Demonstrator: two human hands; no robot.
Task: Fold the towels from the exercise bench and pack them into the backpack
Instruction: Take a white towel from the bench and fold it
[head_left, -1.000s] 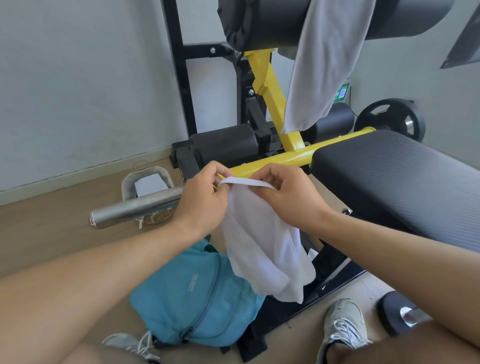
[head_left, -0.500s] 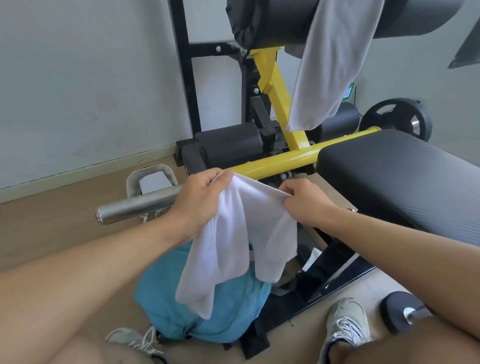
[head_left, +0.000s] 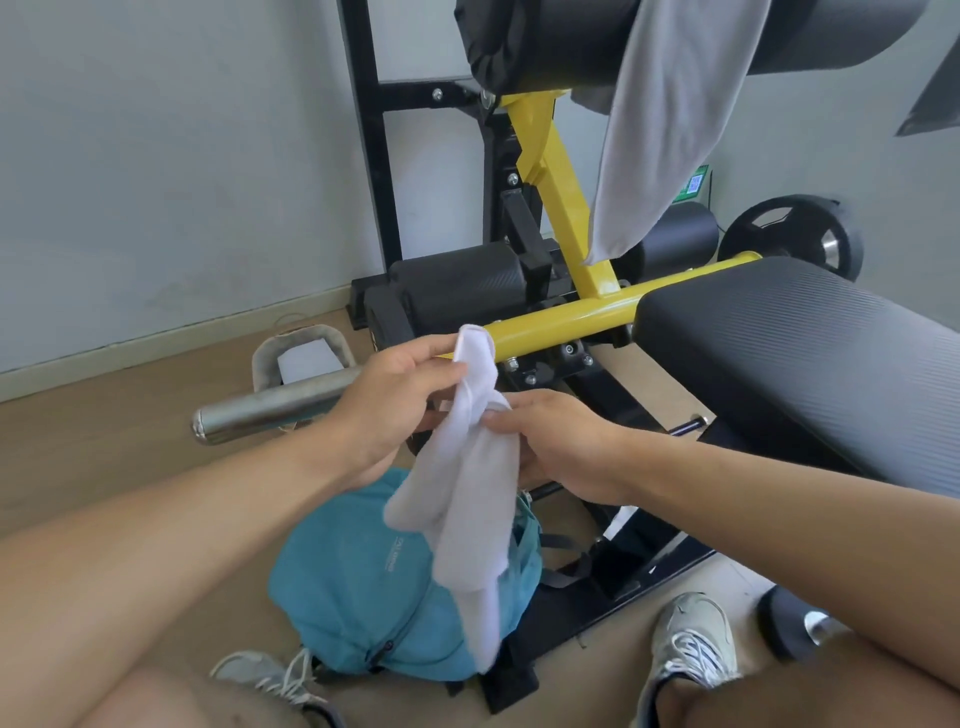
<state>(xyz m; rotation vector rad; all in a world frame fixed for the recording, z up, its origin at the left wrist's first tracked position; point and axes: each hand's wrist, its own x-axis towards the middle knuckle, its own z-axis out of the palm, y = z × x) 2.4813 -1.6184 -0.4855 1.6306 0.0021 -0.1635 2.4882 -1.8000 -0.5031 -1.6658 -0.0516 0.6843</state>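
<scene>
Change: both hands have drawn together since a moment ago, bunching the white towel (head_left: 467, 499) that was spread between them.
Left hand (head_left: 395, 400): pinches the towel's top end, above the backpack (head_left: 363, 587).
Right hand (head_left: 556, 441): fingers curled round the towel just below the left.
White towel: hangs down over the backpack's right side.
Grey towel (head_left: 670, 119): draped on the bench's upper roller (head_left: 561, 36), well above the backpack.
Backpack: teal, on the floor between the shoes.

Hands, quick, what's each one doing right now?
Left hand: pinching the top of the white towel.
Right hand: gripping the same towel lower down.
</scene>
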